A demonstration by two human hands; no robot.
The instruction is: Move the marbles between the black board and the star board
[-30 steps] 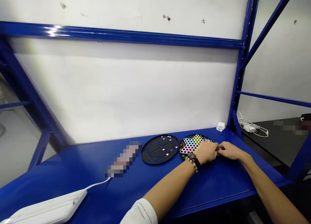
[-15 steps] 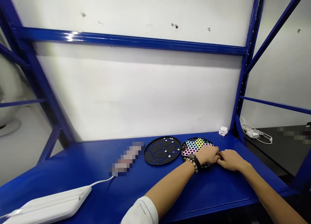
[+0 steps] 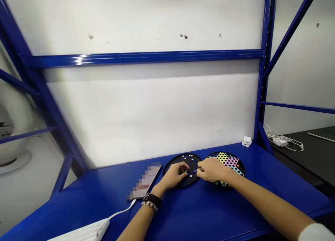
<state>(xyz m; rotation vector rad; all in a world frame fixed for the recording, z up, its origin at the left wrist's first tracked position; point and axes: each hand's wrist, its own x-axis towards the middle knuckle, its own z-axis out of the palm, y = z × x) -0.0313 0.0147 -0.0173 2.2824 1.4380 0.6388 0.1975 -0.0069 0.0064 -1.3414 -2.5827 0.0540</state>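
Observation:
My left hand [image 3: 174, 174] hovers over a round black game board [image 3: 169, 181] dotted with holes, a few of them holding white pieces. Its thumb and index finger pinch a small green game piece [image 3: 186, 171]. Between the two boards is my right hand [image 3: 211, 169], its fingers curled closed around something small with a bit of green at the fingertips. Under that hand and wrist lies a second round board, a Chinese checkers board [image 3: 231, 160] with a star of yellow, pink and light blue points. Part of each board is hidden by my hands.
A phone [image 3: 148, 181], partly blurred out, lies left of the boards, its white cable running to a white power strip [image 3: 83, 232]. A white charger plug [image 3: 246, 141] stands at the back right. Blue shelf posts [image 3: 259, 91] frame the blue tabletop [image 3: 199, 209].
Both hands have moved left from the star board: my left hand to the black board, my right to the gap between. The hands have separated. The star board appears turned. The view has shifted.

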